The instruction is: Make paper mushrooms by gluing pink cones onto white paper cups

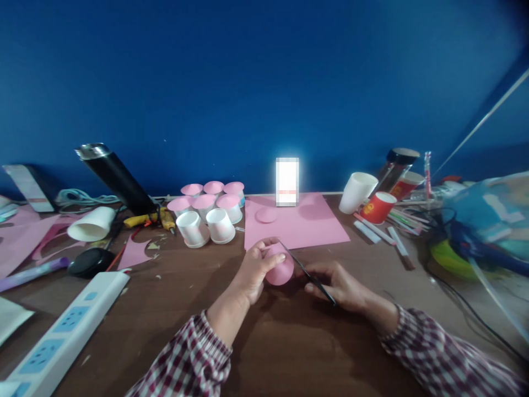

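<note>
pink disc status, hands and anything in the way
Left hand pinching pink disc, partly covering it. Right hand holding dark tool, tip near disc. Pink sheet lies beyond.

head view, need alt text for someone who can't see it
The left hand holds a rounded pink paper piece and the right hand a slim dark tool close to it, above a brown table. Beyond are a pink sheet and white cups, some with pink tops, before a blue wall.

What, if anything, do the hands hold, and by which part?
Left hand: pink paper piece, by its upper part. Right hand: dark tool, near its thicker end.
</note>
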The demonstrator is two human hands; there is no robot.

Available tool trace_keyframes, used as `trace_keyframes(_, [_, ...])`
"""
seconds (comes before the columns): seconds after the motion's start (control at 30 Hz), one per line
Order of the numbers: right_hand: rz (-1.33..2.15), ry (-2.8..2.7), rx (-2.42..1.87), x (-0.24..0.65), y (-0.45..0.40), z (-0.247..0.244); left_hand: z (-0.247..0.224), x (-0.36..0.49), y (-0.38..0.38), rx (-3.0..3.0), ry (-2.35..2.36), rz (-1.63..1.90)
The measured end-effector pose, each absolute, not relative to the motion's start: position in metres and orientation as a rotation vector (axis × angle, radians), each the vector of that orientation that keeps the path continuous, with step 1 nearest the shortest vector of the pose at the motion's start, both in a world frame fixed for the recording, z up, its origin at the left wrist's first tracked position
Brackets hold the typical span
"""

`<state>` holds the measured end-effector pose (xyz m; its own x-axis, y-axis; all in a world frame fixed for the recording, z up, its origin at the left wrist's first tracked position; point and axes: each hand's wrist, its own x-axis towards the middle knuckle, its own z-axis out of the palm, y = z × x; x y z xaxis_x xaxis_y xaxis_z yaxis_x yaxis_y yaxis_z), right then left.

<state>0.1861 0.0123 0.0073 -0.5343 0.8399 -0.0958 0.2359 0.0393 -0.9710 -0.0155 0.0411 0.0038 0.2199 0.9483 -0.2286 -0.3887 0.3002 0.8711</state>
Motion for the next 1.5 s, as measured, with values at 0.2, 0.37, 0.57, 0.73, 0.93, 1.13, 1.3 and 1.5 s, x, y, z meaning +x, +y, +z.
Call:
trace_keyframes(0.2, [1.515,-1.793,-1.109,0.1864,0.0129,0.0046,0.0020,-0.0157,0.0418,0.771,0.900,1.075])
trace_keyframes(0.37, [1.497,-1.814,-1.099,0.1875,0.0123,0.0080,0.0015,-0.0157,0.0421,0.763,0.905,1.080])
trace_keyframes(0.57, [1.521,-1.822,-1.112,0.1876,0.0122,0.0066,0.0023,-0.0146,0.0423,0.758,0.909,1.076])
trace_keyframes(0.73, [1.511,-1.832,-1.113,0.1881,0.0127,0.0045,0.0027,-0.0154,0.0418,0.752,0.909,1.078])
trace_keyframes(0.93, [1.512,-1.832,-1.098,0.1876,0.0126,0.0070,0.0033,-0.0154,0.0411,0.764,0.911,1.069])
trace_keyframes(1.13, [1.574,-1.765,-1.130,0.1853,0.0119,0.0042,0.0036,-0.0151,0.0411,0.750,0.901,1.077])
trace_keyframes(1.3, [1.623,-1.645,-1.149,0.1885,0.0145,-0.0005,0.0051,-0.0156,0.0410,0.761,0.914,1.093])
trace_keyframes(1.5, [1.547,-1.564,-1.124,0.1889,0.0128,0.0012,0.0028,-0.0113,0.0396,0.752,0.912,1.082])
